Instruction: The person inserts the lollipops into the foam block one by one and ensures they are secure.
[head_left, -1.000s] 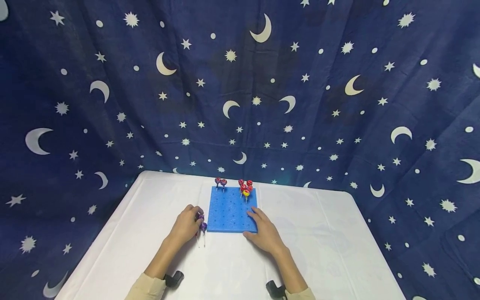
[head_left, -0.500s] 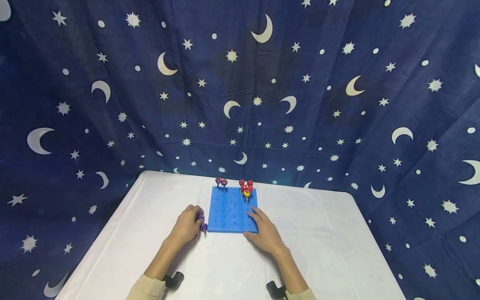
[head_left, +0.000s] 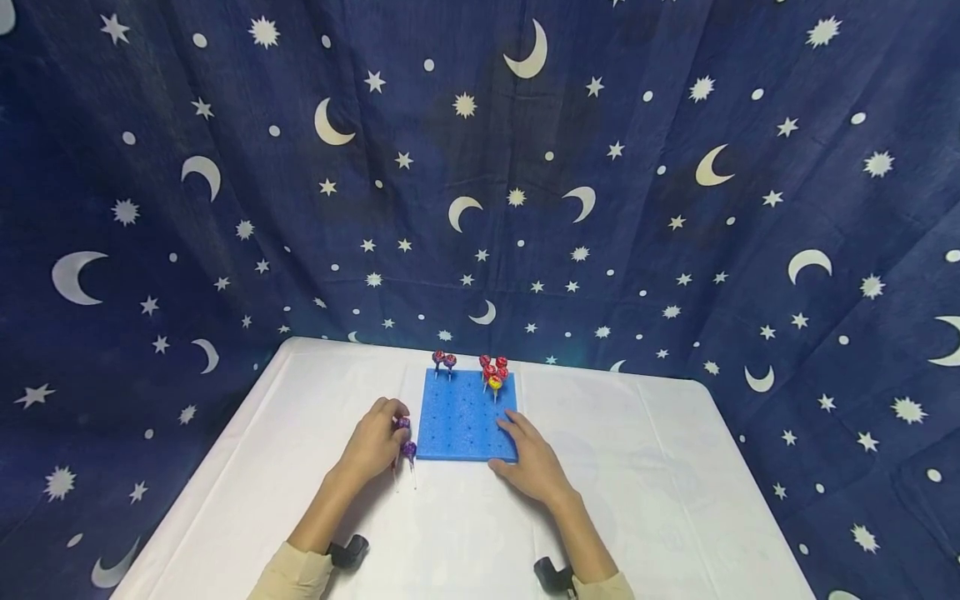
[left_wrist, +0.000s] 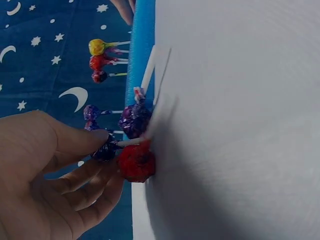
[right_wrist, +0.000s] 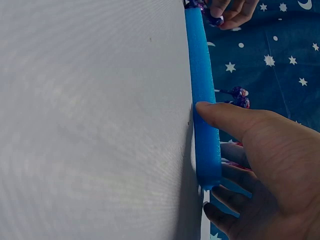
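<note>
My left hand (head_left: 371, 442) pinches a dark purple wrapped lollipop (left_wrist: 104, 151) between thumb and fingers, just left of a blue foam board (head_left: 457, 417). Under and beside that hand, a second purple lollipop (left_wrist: 134, 120) and a red lollipop (left_wrist: 136, 164) lie on the white table. My right hand (head_left: 534, 462) rests at the board's front right corner, its thumb (right_wrist: 207, 111) against the front edge and its other fingers spread along the right side. Rows of small holes dot the board.
Two purple lollipops (head_left: 444, 360) stand upright at the board's back left. At its back right stand several red lollipops (head_left: 491, 371), with a yellow lollipop (head_left: 495, 384) in front. A dark blue curtain (head_left: 480, 167) with moons and stars hangs behind the white table (head_left: 637, 467).
The loose purple lollipop's stick has swung slightly to the right. The head of the pinched lollipop shows a little more. My right hand keeps its place on the board.
</note>
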